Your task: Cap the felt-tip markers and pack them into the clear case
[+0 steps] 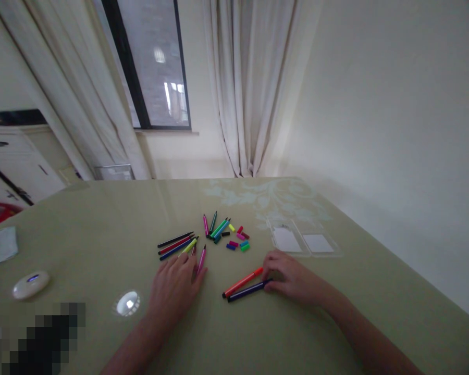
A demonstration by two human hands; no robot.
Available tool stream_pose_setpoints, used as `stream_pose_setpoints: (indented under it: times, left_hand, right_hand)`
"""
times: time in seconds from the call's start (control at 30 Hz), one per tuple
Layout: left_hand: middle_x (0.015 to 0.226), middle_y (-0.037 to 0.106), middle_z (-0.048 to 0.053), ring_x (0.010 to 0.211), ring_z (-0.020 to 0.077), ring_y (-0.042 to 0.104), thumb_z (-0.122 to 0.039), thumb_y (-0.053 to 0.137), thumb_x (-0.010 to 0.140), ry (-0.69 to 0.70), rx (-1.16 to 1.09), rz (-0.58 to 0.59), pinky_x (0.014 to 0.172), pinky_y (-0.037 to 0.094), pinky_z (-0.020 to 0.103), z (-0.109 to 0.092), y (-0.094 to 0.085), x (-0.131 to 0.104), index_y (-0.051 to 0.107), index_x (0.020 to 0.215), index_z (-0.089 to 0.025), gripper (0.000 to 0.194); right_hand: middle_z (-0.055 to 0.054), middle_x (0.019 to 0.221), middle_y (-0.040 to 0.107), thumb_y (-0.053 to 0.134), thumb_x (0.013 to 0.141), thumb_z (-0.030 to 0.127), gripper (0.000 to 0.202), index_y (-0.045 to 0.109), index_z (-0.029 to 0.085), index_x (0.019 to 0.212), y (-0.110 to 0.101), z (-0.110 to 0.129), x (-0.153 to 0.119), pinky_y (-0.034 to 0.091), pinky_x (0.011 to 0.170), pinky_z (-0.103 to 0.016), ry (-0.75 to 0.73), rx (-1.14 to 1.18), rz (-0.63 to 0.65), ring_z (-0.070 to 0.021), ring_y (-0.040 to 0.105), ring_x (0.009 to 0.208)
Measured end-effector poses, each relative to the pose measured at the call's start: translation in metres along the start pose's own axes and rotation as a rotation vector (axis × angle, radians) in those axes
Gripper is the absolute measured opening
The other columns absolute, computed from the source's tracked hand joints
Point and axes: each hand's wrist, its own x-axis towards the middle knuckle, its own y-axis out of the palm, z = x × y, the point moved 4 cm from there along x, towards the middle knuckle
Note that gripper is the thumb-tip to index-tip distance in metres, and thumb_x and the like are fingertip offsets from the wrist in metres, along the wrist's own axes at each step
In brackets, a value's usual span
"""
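Observation:
My left hand (175, 281) lies over the near ends of several uncapped markers, fingers stretched out, resting on or beside a yellow-green marker (189, 245) and a pink marker (202, 258). Just left of its fingertips are a black marker (175, 239), a red marker (174, 245) and a blue marker (175, 250). My right hand (287, 276) has its curled fingers and thumb closed at the right end of a dark purple marker (246, 291). Its fingertips also meet the end of an orange marker (242, 283) lying alongside.
Loose coloured caps (233, 245) and uncapped markers (220, 229) lie farther back. A clear plastic case (315, 244) with white inserts stands open at right. A round clear object (127, 303), a white oval device (30, 285) and a folded paper (0, 246) are at left.

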Motion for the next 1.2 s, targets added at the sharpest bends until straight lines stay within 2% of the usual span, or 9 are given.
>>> stream_pose_setpoints:
  times: [0.17, 0.37, 0.5, 0.6, 0.7, 0.83, 0.97, 1.03, 1.2]
  left_hand:
    - [0.098, 0.076, 0.013, 0.086, 0.0294, 0.071, -0.031, 0.055, 0.096, -0.001, -0.075, 0.075, 0.085, 0.052, 0.045, -0.007, 0.003, -0.002, 0.069, 0.077, -0.022, 0.025]
    - [0.088, 0.072, 0.007, 0.089, 0.0265, 0.067, -0.038, 0.054, 0.099, -0.070, -0.306, 0.161, 0.084, 0.049, 0.040, -0.007, 0.005, 0.003, 0.072, 0.083, -0.021, 0.029]
    - [0.082, 0.067, 0.004, 0.076, 0.0226, 0.063, -0.049, 0.056, 0.099, -0.123, -0.552, 0.077, 0.070, 0.046, 0.033, -0.002, 0.007, 0.009, 0.074, 0.086, -0.021, 0.036]
    - [0.081, 0.065, 0.003, 0.071, 0.0201, 0.061, -0.056, 0.054, 0.099, -0.128, -0.752, -0.024, 0.065, 0.045, 0.030, -0.002, 0.006, 0.010, 0.072, 0.086, -0.021, 0.042]
    - [0.083, 0.066, 0.003, 0.073, 0.0192, 0.063, -0.054, 0.055, 0.100, -0.125, -0.899, -0.094, 0.065, 0.047, 0.028, -0.005, 0.003, 0.009, 0.071, 0.088, -0.021, 0.038]
    - [0.082, 0.071, 0.003, 0.075, 0.0195, 0.068, -0.052, 0.057, 0.099, -0.159, -1.047, -0.050, 0.069, 0.052, 0.028, -0.008, 0.006, 0.006, 0.071, 0.095, -0.021, 0.034]
    - [0.077, 0.071, 0.001, 0.063, 0.0155, 0.064, -0.053, 0.062, 0.096, -0.196, -1.135, -0.059, 0.058, 0.051, 0.024, -0.009, 0.004, 0.004, 0.073, 0.092, -0.020, 0.035]
    - [0.070, 0.068, 0.000, 0.059, 0.0138, 0.060, -0.054, 0.068, 0.091, -0.219, -1.151, -0.107, 0.054, 0.048, 0.022, -0.009, 0.001, 0.004, 0.077, 0.088, -0.020, 0.036]
    - [0.077, 0.076, 0.004, 0.074, 0.0174, 0.070, -0.051, 0.078, 0.083, -0.300, -1.283, -0.109, 0.068, 0.058, 0.025, -0.008, 0.004, 0.002, 0.084, 0.096, -0.020, 0.034]
  right_hand:
    - [-0.005, 0.103, 0.068, 0.079, 0.090, 0.034, 0.013, 0.077, 0.022, 0.097, 0.001, 0.000, 0.017, 0.050, 0.087, -0.033, 0.022, 0.005, -0.157, -0.0231, 0.065, 0.097]
    - [-0.008, 0.105, 0.068, 0.068, 0.099, 0.026, 0.014, 0.078, 0.019, 0.104, 0.005, 0.003, 0.076, 0.048, 0.089, -0.032, 0.070, -0.176, -0.310, -0.0221, 0.065, 0.100]
    - [-0.008, 0.102, 0.068, 0.069, 0.098, 0.025, 0.014, 0.080, 0.018, 0.093, 0.011, -0.001, 0.107, 0.048, 0.088, -0.031, 0.132, -0.296, -0.317, -0.0223, 0.064, 0.100]
    - [-0.009, 0.100, 0.068, 0.072, 0.095, 0.024, 0.013, 0.079, 0.017, 0.086, 0.014, -0.004, 0.116, 0.048, 0.086, -0.031, 0.147, -0.318, -0.304, -0.0228, 0.064, 0.099]
    - [-0.009, 0.101, 0.068, 0.073, 0.094, 0.023, 0.012, 0.078, 0.017, 0.085, 0.012, -0.004, 0.112, 0.048, 0.088, -0.032, 0.117, -0.321, -0.320, -0.0225, 0.063, 0.099]
    - [-0.008, 0.097, 0.070, 0.068, 0.097, 0.023, 0.013, 0.075, 0.017, 0.087, 0.002, 0.002, 0.093, 0.050, 0.088, -0.035, 0.037, -0.212, -0.397, -0.0223, 0.066, 0.095]
    - [-0.005, 0.087, 0.076, 0.070, 0.096, 0.035, 0.018, 0.077, 0.019, 0.092, 0.000, 0.004, 0.059, 0.054, 0.074, -0.032, 0.029, 0.148, -0.423, -0.0205, 0.070, 0.080]
    - [-0.005, 0.090, 0.078, 0.072, 0.094, 0.043, 0.023, 0.078, 0.020, 0.096, 0.003, 0.001, 0.041, 0.057, 0.076, -0.033, 0.020, 0.345, -0.450, -0.0211, 0.073, 0.083]
    - [-0.008, 0.098, 0.080, 0.082, 0.085, 0.045, 0.028, 0.078, 0.020, 0.098, 0.009, -0.008, 0.015, 0.061, 0.087, -0.036, 0.028, 0.630, -0.517, -0.0233, 0.076, 0.094]
